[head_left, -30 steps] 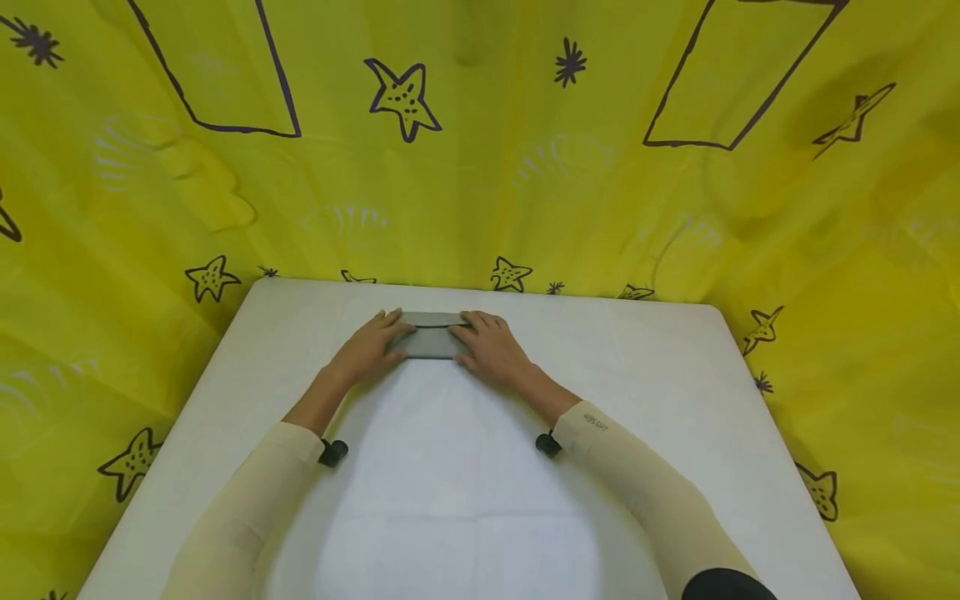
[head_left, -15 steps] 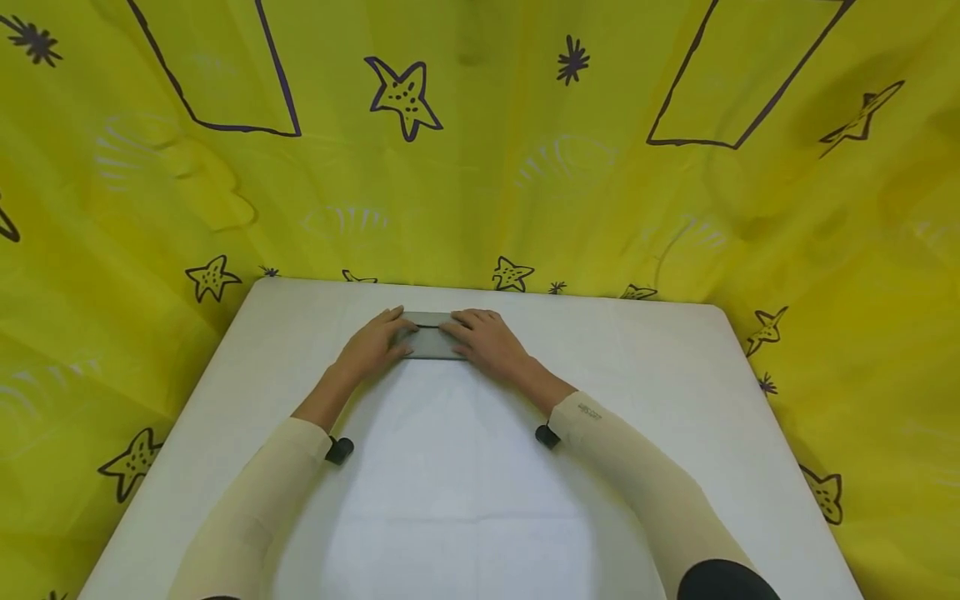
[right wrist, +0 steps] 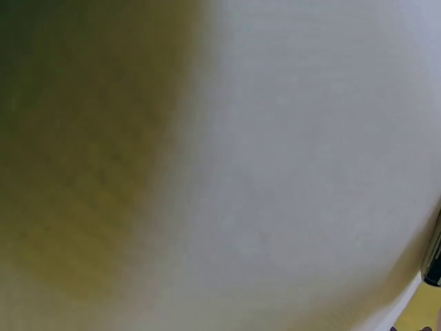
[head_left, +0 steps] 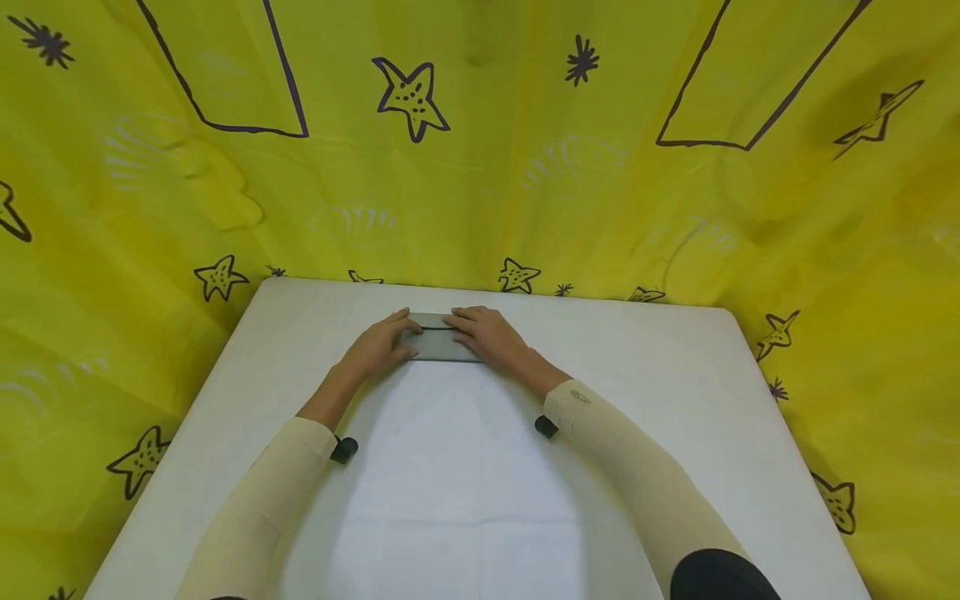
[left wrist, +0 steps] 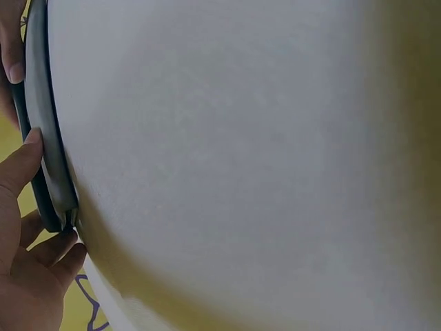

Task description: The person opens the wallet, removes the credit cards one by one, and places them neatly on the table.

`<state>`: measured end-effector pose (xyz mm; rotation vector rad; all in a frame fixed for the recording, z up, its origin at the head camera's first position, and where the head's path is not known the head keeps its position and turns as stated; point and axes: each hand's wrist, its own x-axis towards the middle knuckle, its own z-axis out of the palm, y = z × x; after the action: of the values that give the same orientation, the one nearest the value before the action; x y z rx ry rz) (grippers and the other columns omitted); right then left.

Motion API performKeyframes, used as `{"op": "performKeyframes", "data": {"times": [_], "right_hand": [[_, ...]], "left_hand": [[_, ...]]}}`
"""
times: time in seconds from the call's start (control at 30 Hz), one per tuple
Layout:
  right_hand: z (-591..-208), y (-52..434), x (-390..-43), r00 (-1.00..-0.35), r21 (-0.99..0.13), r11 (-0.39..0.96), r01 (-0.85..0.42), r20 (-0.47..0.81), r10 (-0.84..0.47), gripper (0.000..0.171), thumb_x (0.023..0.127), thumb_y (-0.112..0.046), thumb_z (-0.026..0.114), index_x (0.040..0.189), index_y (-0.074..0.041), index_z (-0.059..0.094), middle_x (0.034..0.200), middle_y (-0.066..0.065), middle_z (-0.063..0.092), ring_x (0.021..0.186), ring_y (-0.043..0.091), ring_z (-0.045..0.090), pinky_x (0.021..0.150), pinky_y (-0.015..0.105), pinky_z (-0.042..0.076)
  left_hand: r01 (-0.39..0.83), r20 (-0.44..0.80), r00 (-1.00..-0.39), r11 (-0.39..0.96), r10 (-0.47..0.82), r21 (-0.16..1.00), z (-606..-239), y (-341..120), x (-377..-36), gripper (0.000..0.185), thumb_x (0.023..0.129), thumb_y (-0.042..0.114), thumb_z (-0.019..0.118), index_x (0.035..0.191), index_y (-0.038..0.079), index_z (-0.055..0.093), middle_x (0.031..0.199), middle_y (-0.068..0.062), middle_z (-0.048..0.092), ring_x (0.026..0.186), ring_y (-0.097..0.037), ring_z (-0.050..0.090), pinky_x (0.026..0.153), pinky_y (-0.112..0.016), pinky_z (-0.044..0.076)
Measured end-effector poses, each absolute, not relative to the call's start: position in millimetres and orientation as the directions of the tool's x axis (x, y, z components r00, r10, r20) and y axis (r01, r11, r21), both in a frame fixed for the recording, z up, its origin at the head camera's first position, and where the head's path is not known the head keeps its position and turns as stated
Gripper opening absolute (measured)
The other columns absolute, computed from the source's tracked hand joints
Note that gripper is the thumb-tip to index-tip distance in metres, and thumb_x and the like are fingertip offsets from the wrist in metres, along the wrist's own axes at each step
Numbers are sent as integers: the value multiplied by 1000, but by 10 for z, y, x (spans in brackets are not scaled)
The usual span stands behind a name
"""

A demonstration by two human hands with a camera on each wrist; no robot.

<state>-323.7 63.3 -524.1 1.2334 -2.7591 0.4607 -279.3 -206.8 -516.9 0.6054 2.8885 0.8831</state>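
Note:
In the head view a flat grey case (head_left: 447, 348) with a dark line along its flap lies near the table's far edge. My left hand (head_left: 377, 348) grips its left end, thumb at the near side and fingers over the far side. My right hand (head_left: 491, 335) lies over the right part, fingers reaching left onto the flap; its thumb is hidden there. From the left wrist, the case (left wrist: 54, 145) shows as a slim grey slab with a dark layer, the left thumb (left wrist: 31, 148) on it. The right wrist view catches only a dark end of the case (right wrist: 434, 262).
A white-covered table (head_left: 480, 467) spreads out in front of the person. Yellow curtains (head_left: 480, 183) with starfish drawings hang close behind its far edge and along both sides. A small black wrist camera (head_left: 344, 450) sits at the left sleeve, another camera (head_left: 546, 427) at the right.
My right hand has slid left along the case's flap, uncovering more of the near right edge. The left hand keeps its hold on the left end. The head view has shifted slightly.

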Motion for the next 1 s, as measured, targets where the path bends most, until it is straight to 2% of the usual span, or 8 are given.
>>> {"op": "performKeyframes", "data": {"times": [0.27,0.67,1.0], "right_hand": [[-5260,650,-3317,-645,-293,581,-759,224,-730,41,109,-23,61,148,-15,63,154,8,56,139,29,54,117,45,40],[-5247,640,-3386,-702,-436,580,-688,195,-685,41,109,-21,61,149,-10,61,146,8,63,135,26,59,113,40,44],[-5220,623,-3414,-705,-401,604,-688,173,-688,47,108,-21,64,153,-9,56,143,11,65,132,27,61,110,41,47]], "left_hand": [[363,74,-916,732,395,576,-5161,-2080,-2784,37,96,14,79,131,7,68,164,-25,37,146,-48,41,117,-59,36],[354,74,-919,728,387,587,-5158,-2067,-2784,38,95,12,80,130,7,68,164,-25,37,145,-49,42,115,-60,38],[352,57,-918,739,392,574,-5141,-2062,-2788,38,95,13,80,130,7,68,164,-24,38,145,-48,42,115,-60,38]]}}
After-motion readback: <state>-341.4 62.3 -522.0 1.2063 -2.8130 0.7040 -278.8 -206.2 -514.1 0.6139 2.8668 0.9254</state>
